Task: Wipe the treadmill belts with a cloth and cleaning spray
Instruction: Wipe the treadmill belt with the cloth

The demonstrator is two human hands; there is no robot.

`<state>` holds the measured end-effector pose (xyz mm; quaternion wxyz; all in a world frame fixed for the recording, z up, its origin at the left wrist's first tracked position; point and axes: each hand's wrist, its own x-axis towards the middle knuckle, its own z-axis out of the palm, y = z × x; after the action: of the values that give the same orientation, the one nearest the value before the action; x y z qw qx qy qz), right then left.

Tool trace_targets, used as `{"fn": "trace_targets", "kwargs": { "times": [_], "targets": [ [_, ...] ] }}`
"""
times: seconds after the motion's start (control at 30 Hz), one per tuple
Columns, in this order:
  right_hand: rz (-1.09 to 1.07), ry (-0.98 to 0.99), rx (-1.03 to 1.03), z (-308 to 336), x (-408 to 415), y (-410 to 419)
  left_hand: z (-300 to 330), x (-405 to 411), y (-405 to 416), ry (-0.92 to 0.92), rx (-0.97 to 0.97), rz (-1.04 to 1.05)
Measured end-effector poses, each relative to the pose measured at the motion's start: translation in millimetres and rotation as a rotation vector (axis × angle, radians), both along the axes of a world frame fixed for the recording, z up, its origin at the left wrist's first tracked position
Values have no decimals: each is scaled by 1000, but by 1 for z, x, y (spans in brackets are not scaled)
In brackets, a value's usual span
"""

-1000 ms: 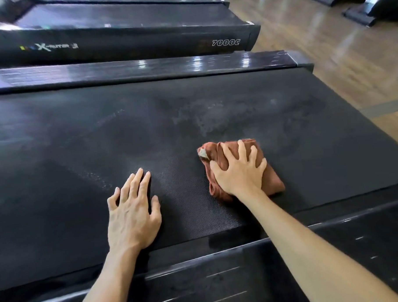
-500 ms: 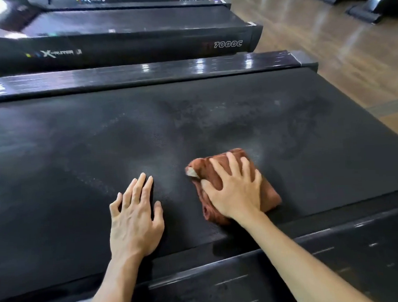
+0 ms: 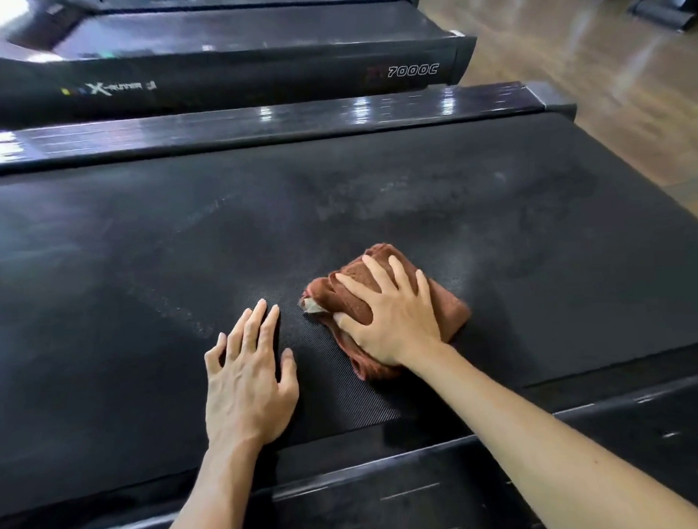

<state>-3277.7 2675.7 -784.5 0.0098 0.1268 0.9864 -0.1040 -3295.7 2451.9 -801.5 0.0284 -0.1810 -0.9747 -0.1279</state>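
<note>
While the left hand (image 3: 246, 382) lies flat with fingers spread on the black textured treadmill belt (image 3: 140, 273), the right hand (image 3: 389, 316) just beside it presses with splayed fingers on a crumpled rust-brown terry cloth (image 3: 449, 308). Beyond both hands runs a glossy black side rail (image 3: 253, 126).

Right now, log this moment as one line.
stage: wiping | right hand: pressing folded rust-brown cloth on black textured treadmill belt | left hand: flat on belt beside cloth | spray: unseen
</note>
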Motion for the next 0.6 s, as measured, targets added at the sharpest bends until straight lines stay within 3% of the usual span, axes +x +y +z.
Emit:
{"fn": "trace_targets", "kwargs": {
  "times": [0.1,0.17,0.23,0.3,0.43,0.5,0.6],
  "targets": [
    [-437,6,-28,-1,-12,26,-1,0,0,9,0,0],
    [-600,-42,-79,5,-51,35,0,1,0,5,5,4],
    [-554,-74,-99,7,-87,32,0,0,0,3,10,-1],
    [-343,-77,-55,6,-102,22,0,-1,0,1,15,2],
    [32,-30,-29,5,-56,-3,2,0,-1,-2,17,11],
    [30,-5,-23,-1,-23,7,2,1,0,-5,18,7],
    [-231,-40,-23,-1,-29,46,0,1,1,-2,9,16]
  ]
}}
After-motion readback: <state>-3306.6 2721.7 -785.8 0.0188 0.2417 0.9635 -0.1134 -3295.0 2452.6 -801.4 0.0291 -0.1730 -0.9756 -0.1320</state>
